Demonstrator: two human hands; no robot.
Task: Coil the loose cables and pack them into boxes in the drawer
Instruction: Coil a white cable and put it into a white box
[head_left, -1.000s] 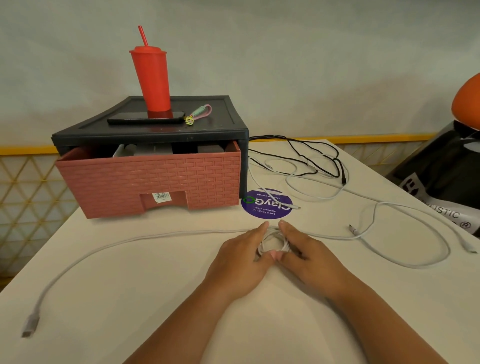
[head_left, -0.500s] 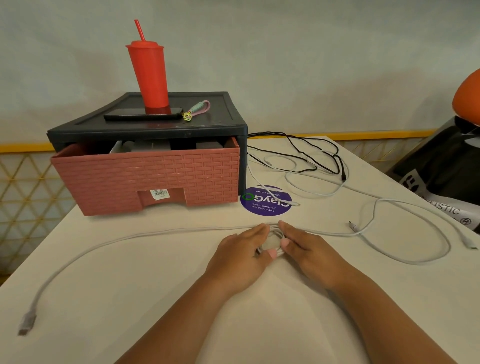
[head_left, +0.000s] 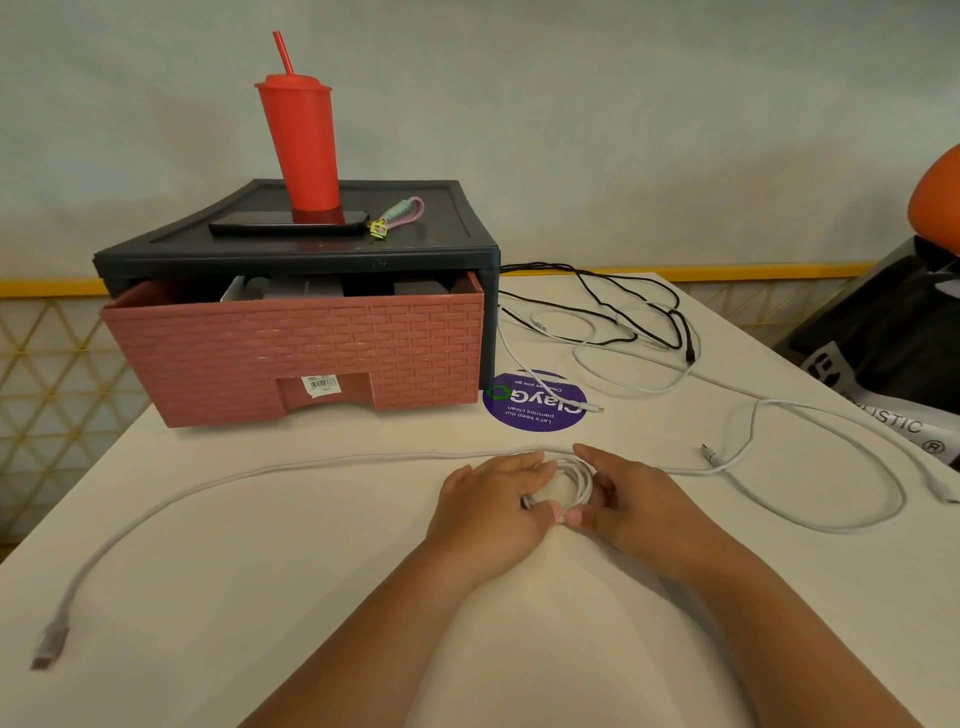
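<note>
Pale counter (head_left: 260, 597) carrying, at the rear left, a black drawer unit (head_left: 415, 254) with its pink drawer (head_left: 291, 353) pulled partly out, and just beside it on the right a round purple sticker (head_left: 535, 415). A long white cable (head_left: 332, 460) runs from a connector near the left edge to a small coil (head_left: 582, 478) at centre. Further white cables (head_left: 831, 528) and a black cable (head_left: 680, 332) lie in loose loops at the right.

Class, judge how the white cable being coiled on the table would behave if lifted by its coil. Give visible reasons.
Probably floppy: the white cable lies in loose curves across the table. Its coil may spring open if released; the left hand and right hand both hold it. The long tail would likely drag behind.
</note>
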